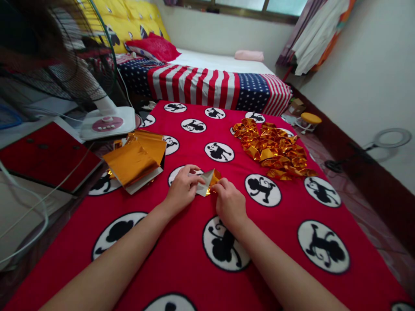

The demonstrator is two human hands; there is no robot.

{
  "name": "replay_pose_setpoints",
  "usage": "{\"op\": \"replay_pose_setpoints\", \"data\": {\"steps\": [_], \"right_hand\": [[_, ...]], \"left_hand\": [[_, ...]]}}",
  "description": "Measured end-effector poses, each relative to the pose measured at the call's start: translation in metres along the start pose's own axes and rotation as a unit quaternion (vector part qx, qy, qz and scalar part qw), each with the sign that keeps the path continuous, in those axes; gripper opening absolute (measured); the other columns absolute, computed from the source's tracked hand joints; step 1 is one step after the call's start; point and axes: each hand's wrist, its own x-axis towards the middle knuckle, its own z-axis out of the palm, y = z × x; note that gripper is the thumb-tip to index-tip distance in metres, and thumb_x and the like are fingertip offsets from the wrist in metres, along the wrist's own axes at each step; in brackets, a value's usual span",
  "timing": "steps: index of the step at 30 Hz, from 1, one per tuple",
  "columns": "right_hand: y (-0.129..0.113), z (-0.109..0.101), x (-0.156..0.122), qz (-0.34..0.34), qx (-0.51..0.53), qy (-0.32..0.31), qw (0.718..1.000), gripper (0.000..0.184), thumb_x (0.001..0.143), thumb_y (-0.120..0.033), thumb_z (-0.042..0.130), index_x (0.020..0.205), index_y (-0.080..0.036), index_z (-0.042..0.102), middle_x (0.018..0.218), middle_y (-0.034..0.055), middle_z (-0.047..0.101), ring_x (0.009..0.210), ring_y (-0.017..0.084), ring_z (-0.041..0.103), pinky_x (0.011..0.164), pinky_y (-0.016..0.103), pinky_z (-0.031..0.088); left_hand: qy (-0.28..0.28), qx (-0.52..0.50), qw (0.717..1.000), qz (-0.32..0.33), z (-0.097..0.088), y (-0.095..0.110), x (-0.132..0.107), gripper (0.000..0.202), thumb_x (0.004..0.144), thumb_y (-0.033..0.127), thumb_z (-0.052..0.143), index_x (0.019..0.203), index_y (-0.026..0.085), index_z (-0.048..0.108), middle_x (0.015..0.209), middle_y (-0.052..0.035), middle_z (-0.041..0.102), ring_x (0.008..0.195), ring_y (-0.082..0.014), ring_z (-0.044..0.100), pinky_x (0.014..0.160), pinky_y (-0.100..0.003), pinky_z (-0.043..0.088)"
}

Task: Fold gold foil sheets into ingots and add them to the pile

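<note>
Hands meet at the middle of the red cloth, and from my remote seat I watch both of them work one small foil piece. The left hand pinches its silver-backed left flap, fingers curled down onto it. The right hand is closed over the gold right corner, pressing it to the cloth. The foil piece lies flat between them, partly folded, with silver and gold faces both showing.

Toward the left edge of the cloth sits a stack of gold sheets, its top leaves lifted and wavy. Toward the far right corner lies a heap of folded gold shapes, well apart from the hands.

Beyond the left edge I see a white fan base and a red board. Past the far edge stands a bed under a flag-patterned cover, and a ring light rests on the floor to the right.
</note>
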Motion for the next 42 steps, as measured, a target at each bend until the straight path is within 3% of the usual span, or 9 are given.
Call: {"op": "replay_pose_setpoints", "data": {"steps": [2, 5, 12, 20, 22, 25, 28, 31, 42], "right_hand": [[-0.009, -0.001, -0.003, -0.026, -0.044, -0.006, 0.999, 0.016, 0.09, -0.012, 0.051, 0.09, -0.019, 0.066, 0.096, 0.0089, 0.062, 0.089, 0.023, 0.055, 0.065, 0.032, 0.038], [-0.019, 0.0, -0.007, -0.045, -0.074, -0.014, 0.996, 0.014, 0.092, -0.018, 0.051, 0.09, -0.017, 0.064, 0.096, 0.0113, 0.061, 0.088, 0.025, 0.053, 0.065, 0.034, 0.038], [-0.01, 0.002, -0.003, -0.059, -0.062, -0.011, 0.996, 0.013, 0.094, -0.021, 0.053, 0.091, -0.02, 0.066, 0.096, 0.0079, 0.062, 0.087, 0.021, 0.054, 0.066, 0.031, 0.035], [0.013, -0.016, 0.003, -0.105, 0.059, -0.059, 0.991, 0.02, 0.095, -0.019, 0.053, 0.102, -0.023, 0.072, 0.098, 0.0058, 0.063, 0.085, 0.017, 0.055, 0.074, 0.029, 0.04], [0.017, -0.016, 0.003, -0.125, 0.085, -0.059, 0.987, 0.022, 0.094, -0.016, 0.053, 0.105, -0.022, 0.072, 0.102, 0.0069, 0.062, 0.09, 0.017, 0.055, 0.076, 0.028, 0.041], [0.019, -0.013, 0.001, -0.148, 0.092, -0.047, 0.984, 0.025, 0.095, -0.015, 0.051, 0.108, -0.022, 0.071, 0.106, 0.0083, 0.06, 0.095, 0.019, 0.052, 0.079, 0.029, 0.042], [0.018, -0.01, -0.002, -0.159, 0.076, -0.044, 0.983, 0.026, 0.095, -0.016, 0.05, 0.109, -0.022, 0.071, 0.107, 0.0085, 0.058, 0.096, 0.02, 0.05, 0.08, 0.031, 0.042], [0.015, -0.008, -0.008, -0.16, 0.038, -0.055, 0.985, 0.028, 0.095, -0.017, 0.049, 0.116, -0.022, 0.067, 0.101, 0.009, 0.058, 0.093, 0.022, 0.047, 0.077, 0.033, 0.04], [0.014, -0.008, -0.019, -0.134, 0.019, -0.061, 0.989, 0.032, 0.097, -0.022, 0.048, 0.126, -0.025, 0.061, 0.096, 0.0073, 0.057, 0.088, 0.021, 0.045, 0.074, 0.035, 0.031]], "left_hand": [[0.022, -0.009, 0.999, -0.025, 0.001, -0.001, 0.006, 0.023, 0.081, 0.008, 0.056, 0.094, 0.02, 0.071, 0.116, -0.0076, 0.058, 0.109, -0.0202, 0.058, 0.097, -0.037, 0.047], [-0.026, -0.02, 0.998, -0.055, 0.003, 0.0, 0.018, 0.031, 0.077, 0.018, 0.067, 0.108, 0.02, 0.067, 0.102, -0.0054, 0.066, 0.089, -0.0183, 0.063, 0.083, -0.033, 0.052], [-0.043, -0.029, 0.99, -0.13, 0.003, -0.001, 0.037, 0.044, 0.073, 0.014, 0.066, 0.116, 0.018, 0.063, 0.071, 0.0014, 0.068, 0.062, -0.0137, 0.063, 0.061, -0.023, 0.048], [-0.175, -0.084, 0.922, -0.336, -0.024, 0.01, 0.007, 0.05, 0.076, 0.015, 0.058, 0.125, 0.016, 0.05, 0.056, 0.0054, 0.063, 0.048, -0.0156, 0.064, 0.049, -0.022, 0.047], [-0.197, -0.008, 0.931, -0.306, -0.034, 0.019, -0.004, 0.052, 0.076, 0.02, 0.063, 0.126, 0.017, 0.05, 0.057, 0.0037, 0.063, 0.052, -0.0187, 0.065, 0.052, -0.025, 0.048], [-0.147, 0.181, 0.946, -0.227, -0.047, 0.031, -0.016, 0.061, 0.075, 0.028, 0.069, 0.132, 0.02, 0.049, 0.076, -0.0039, 0.069, 0.074, -0.0279, 0.069, 0.065, -0.037, 0.053], [-0.124, 0.178, 0.976, -0.026, -0.05, 0.035, -0.024, 0.04, 0.081, 0.018, 0.062, 0.121, 0.023, 0.059, 0.112, -0.0093, 0.067, 0.106, -0.0278, 0.063, 0.087, -0.041, 0.052], [-0.164, 0.124, 0.969, 0.138, -0.043, 0.032, -0.03, 0.024, 0.087, 0.013, 0.056, 0.105, 0.024, 0.067, 0.118, -0.0068, 0.065, 0.114, -0.0234, 0.059, 0.098, -0.041, 0.047], [-0.17, 0.145, 0.95, 0.219, -0.033, 0.023, -0.031, 0.026, 0.093, 0.016, 0.05, 0.114, 0.019, 0.064, 0.124, -0.0081, 0.067, 0.116, -0.0224, 0.061, 0.098, -0.04, 0.046]]}}
